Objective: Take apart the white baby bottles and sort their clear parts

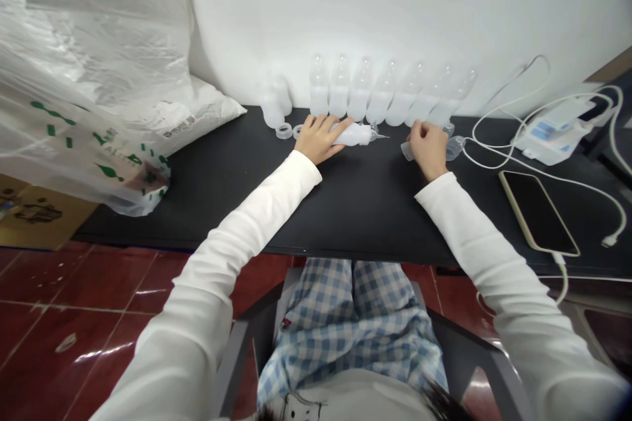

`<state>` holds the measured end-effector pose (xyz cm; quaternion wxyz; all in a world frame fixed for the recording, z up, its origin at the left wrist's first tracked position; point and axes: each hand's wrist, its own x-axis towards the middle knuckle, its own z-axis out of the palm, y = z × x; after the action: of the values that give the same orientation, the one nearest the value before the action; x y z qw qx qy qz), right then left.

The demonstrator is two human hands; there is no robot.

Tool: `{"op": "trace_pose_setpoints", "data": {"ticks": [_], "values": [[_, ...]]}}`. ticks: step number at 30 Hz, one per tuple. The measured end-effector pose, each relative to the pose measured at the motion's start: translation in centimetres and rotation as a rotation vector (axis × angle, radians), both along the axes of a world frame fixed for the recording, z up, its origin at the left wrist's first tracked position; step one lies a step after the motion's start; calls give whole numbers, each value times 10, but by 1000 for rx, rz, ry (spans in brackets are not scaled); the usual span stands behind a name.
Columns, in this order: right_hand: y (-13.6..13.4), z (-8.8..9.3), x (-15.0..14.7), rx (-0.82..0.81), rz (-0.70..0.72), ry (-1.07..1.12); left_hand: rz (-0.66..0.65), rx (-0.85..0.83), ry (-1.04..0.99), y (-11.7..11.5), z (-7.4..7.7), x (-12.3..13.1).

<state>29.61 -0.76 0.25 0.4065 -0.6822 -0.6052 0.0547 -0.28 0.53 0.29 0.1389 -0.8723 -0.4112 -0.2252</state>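
My left hand (320, 136) lies over a white squeeze bottle (354, 135) that rests on its side on the black table (345, 204), nozzle pointing right. Its fingers are stretched over the bottle's base end. My right hand (427, 147) is curled around a small clear plastic bottle (454, 146) lying on the table, whose ends stick out on both sides of the fist. Behind both hands a row of several upright translucent bottles (385, 100) stands against the white wall. Two clear rings (284, 131) lie left of my left hand.
A big clear plastic bag (83, 72) fills the table's left end. At the right lie a phone (538, 212) face up, white cables (567, 177) and a white device (557, 131). A cardboard box (29, 214) sits low at the left. Red floor tiles lie below.
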Motion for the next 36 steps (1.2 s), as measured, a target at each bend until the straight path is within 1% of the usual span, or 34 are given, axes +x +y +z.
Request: {"op": "trace_pose_setpoints", "data": {"ticks": [2, 5, 7, 9, 11, 15, 19, 25, 31, 36], "values": [[1, 1, -7, 60, 5, 173, -6, 0, 5, 0, -1, 0], [3, -4, -18, 129, 27, 426, -33, 19, 6, 1, -2, 0], [3, -9, -24, 155, 83, 486, -46, 29, 6, 2, -3, 0], [1, -13, -29, 187, 144, 448, -43, 18, 17, 0, -2, 1], [-3, -15, -35, 219, 195, 361, -34, -3, 39, -2, 0, 3], [-13, -14, -49, 276, 239, 255, -53, -7, 79, -9, 3, 11], [-21, -11, -58, 336, 274, 225, -81, 37, 81, -12, 0, 18], [-23, -8, -58, 399, 330, 118, -96, 33, 68, -10, -5, 20], [-23, -8, -56, 388, 392, 9, -135, 16, 35, -9, -6, 19], [-21, -13, -57, 352, 383, -22, -170, 48, 46, -9, -7, 18]]}}
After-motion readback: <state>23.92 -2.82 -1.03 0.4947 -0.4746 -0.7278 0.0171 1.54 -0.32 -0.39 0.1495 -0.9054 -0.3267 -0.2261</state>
